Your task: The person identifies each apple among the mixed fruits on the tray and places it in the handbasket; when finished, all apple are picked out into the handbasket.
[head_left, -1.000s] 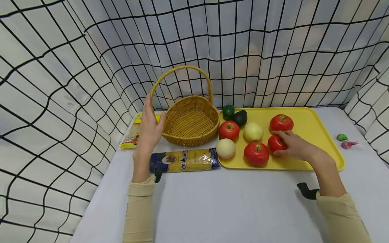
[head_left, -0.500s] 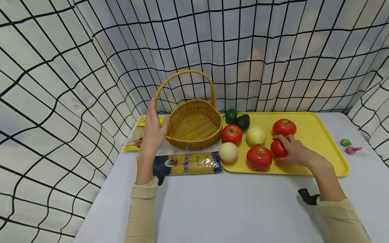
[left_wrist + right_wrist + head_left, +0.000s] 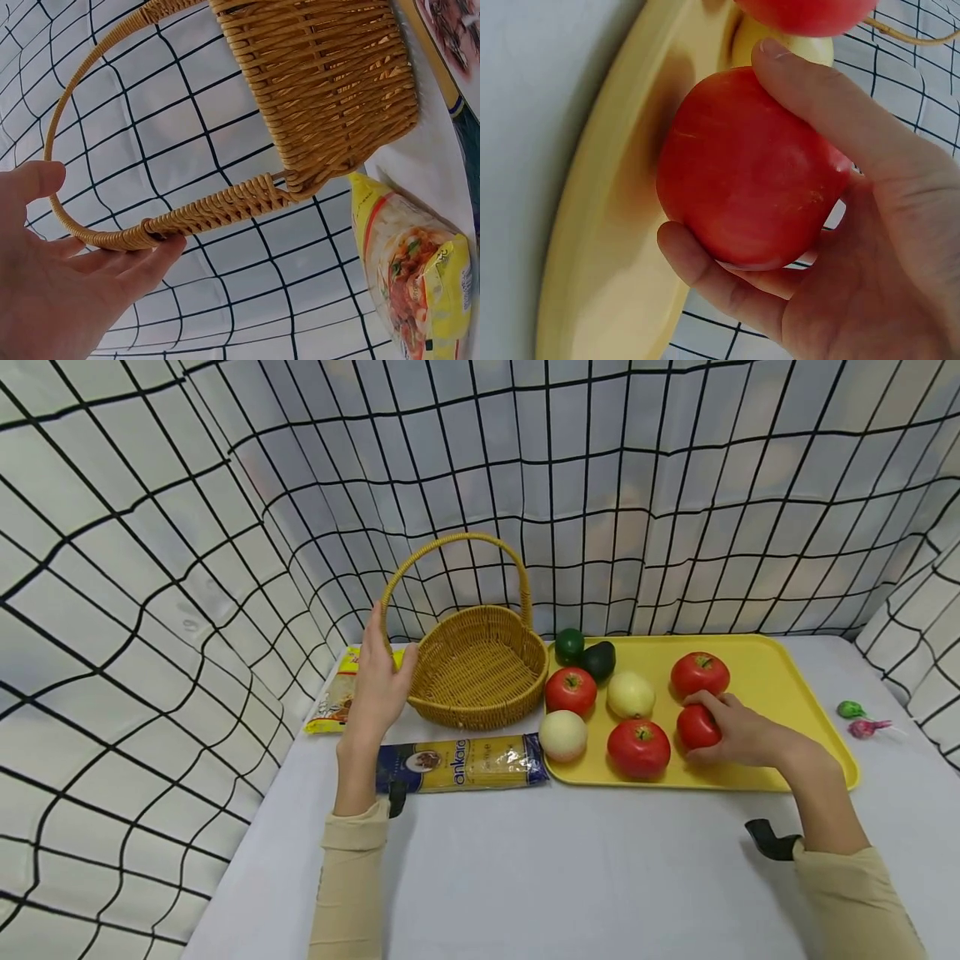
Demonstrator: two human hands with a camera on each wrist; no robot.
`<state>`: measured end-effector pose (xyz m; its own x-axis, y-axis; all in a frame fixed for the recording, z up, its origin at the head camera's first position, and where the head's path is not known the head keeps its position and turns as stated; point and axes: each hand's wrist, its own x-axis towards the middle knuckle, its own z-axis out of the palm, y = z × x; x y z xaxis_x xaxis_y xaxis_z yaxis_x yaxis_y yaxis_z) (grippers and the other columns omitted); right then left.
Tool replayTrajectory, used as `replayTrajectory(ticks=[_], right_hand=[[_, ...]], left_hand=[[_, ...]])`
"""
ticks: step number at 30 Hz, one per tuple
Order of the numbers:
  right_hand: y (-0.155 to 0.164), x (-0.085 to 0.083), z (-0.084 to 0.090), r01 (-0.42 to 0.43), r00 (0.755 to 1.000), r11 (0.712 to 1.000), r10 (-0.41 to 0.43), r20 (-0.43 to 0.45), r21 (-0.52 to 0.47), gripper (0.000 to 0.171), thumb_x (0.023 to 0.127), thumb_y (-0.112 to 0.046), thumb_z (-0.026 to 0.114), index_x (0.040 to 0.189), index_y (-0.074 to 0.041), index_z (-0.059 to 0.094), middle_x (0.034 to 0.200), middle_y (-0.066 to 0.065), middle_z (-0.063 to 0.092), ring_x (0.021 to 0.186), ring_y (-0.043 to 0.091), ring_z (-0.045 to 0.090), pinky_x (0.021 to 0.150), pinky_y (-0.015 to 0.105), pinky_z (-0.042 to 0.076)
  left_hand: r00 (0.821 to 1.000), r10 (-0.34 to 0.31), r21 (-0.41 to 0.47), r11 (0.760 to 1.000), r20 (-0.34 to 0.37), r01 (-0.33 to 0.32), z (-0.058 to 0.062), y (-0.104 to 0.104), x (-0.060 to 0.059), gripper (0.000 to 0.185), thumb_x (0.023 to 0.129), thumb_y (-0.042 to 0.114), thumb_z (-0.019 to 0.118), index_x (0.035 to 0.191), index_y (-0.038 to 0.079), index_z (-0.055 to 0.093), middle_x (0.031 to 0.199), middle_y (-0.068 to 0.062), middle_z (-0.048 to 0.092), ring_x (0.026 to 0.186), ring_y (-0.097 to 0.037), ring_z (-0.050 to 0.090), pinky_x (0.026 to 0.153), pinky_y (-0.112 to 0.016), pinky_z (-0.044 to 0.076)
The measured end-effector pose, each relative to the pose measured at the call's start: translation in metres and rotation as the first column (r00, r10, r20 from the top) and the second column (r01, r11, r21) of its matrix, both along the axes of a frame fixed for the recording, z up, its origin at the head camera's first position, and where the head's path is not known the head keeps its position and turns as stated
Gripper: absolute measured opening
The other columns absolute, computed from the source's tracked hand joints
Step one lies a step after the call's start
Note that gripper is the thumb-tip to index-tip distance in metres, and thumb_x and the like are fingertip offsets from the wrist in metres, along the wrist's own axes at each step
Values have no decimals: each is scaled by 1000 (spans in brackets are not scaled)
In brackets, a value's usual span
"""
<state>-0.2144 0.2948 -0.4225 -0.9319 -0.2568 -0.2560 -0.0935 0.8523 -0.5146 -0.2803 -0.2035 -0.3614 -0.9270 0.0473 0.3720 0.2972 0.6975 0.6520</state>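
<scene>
My right hand point(image 3: 738, 733) grips a red tomato point(image 3: 697, 727) over the yellow tray point(image 3: 780, 718). In the right wrist view, thumb and fingers curl round that tomato point(image 3: 750, 169); whether it touches the tray I cannot tell. My left hand point(image 3: 378, 681) is at the left side of the wicker basket point(image 3: 480, 664). Its nearly straight fingers touch the basket handle point(image 3: 217, 214) in the left wrist view, while the thumb stands apart from them. Nothing lies in the basket.
The tray also bears red tomatoes point(image 3: 639, 749), a pale yellow onion-like vegetable point(image 3: 631, 695), a cream round one point(image 3: 563, 736) and dark green ones point(image 3: 598, 661). An Ankara pasta packet point(image 3: 465, 764) lies before the basket, a yellow food bag point(image 3: 333, 697) behind my left hand. Black netting point(image 3: 600, 502) surrounds the table.
My right hand has closed more firmly round the tomato and shifted it slightly right, away from the neighbouring tomato. My left hand stays at the handle. The head view has tilted a little.
</scene>
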Motion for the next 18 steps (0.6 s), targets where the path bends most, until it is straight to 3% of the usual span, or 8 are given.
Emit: replayTrajectory(ticks=[7,14,18], right_hand=[[8,4,12,2,998,1000,-3,-55,-12,84,84,-42,82,146,-11,35,136,32,40,121,54,46,84,56,62],[15,16,36,47,985,999,-51,-163,-24,85,90,-45,77,150,-7,31,136,31,42,118,50,47,80,56,61],[15,26,55,62,970,990,-90,-225,-125,84,91,-41,77,151,-8,29,141,25,43,120,44,46,76,37,60]], left_hand=[[1000,-19,17,1000,-10,19,-3,1,-2,78,108,39,48,166,28,-3,175,-4,5,162,-29,12,130,-56,22],[1000,-16,19,1000,-4,16,-2,0,0,78,108,44,46,167,25,-1,175,-2,6,162,-28,12,130,-56,22],[1000,-21,20,1000,-3,21,0,-3,0,78,108,46,44,166,28,-3,175,-2,4,162,-27,10,131,-55,20]])
